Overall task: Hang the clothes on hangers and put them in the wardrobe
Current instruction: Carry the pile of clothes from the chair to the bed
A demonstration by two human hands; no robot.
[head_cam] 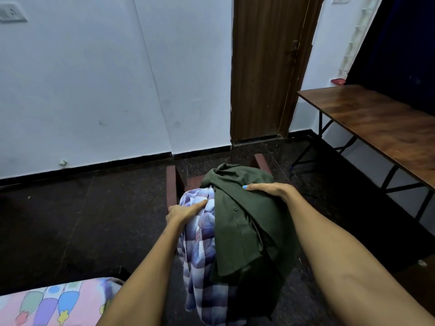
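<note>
Two shirts, dark green button-up shirt & blue-white checked shirt, lay over brown wooden chair; left hand gripped checked one, right hand lay flat on green; no hanger yet, wardrobe not visible.

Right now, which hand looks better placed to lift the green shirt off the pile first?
Probably the right hand: it already rests on top of the green shirt, which lies over the plaid shirt. The left hand has its fingers on the plaid one, underneath.
</note>
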